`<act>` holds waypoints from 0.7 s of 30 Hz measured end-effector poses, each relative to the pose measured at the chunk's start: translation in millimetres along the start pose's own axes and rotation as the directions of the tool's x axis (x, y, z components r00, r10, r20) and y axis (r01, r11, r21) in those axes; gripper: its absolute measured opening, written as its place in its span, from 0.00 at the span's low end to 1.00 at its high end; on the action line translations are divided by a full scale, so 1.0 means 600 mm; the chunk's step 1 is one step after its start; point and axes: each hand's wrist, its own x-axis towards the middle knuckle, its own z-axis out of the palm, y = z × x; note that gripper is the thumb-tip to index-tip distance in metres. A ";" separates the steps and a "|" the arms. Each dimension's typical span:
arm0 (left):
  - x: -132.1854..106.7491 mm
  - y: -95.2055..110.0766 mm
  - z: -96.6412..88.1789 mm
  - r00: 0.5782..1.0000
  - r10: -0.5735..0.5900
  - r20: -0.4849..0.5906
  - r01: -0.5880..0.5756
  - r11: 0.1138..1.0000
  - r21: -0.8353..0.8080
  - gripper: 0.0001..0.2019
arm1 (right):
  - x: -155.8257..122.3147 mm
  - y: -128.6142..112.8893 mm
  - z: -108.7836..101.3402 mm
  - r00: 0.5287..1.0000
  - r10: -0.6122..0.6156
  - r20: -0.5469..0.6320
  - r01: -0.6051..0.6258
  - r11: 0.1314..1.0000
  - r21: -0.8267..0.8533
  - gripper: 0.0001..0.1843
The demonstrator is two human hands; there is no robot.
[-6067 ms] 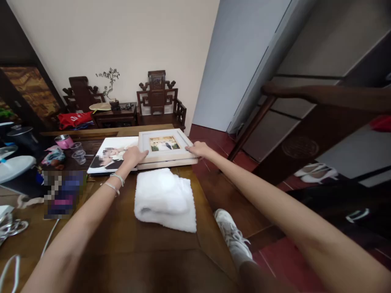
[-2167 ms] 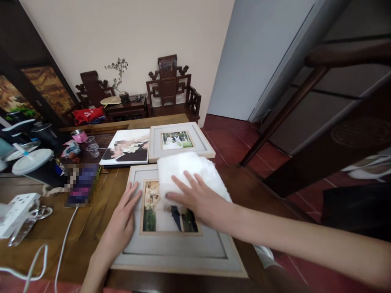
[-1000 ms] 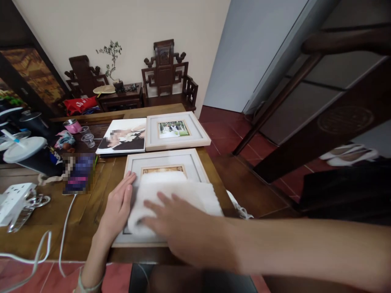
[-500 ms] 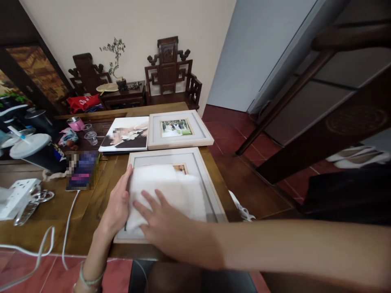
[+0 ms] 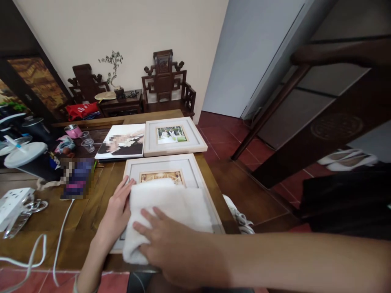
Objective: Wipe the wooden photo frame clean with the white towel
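Here, a white cloth (image 5: 183, 201) is pressed onto a framed picture (image 5: 160, 177)

Beneath the right hand (image 5: 168, 244), which is spread wide, the white cloth is held flat against the framed picture. Beyond that hand, the top strip of the print is left uncovered; nearest the wrist, the frame's lower edge is overhung by the cloth. The frame's left edge is touched by the left hand (image 5: 114, 211), with its fingers stretched out. Everything is supported by a wooden table (image 5: 100, 191). Farther ahead of both hands, a second frame (image 5: 172, 134) is placed, with a photo panel (image 5: 134, 140) just beside it. Off to the left hand's left, a power strip (image 5: 14, 203) and a lidded cup (image 5: 30, 160) are seen.
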 end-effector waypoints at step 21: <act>-0.003 -0.011 -0.001 0.998 0.063 0.012 -0.063 0.998 -0.018 0.21 | 0.032 0.182 -0.045 0.957 0.179 -0.230 -0.260 0.880 -0.398 0.29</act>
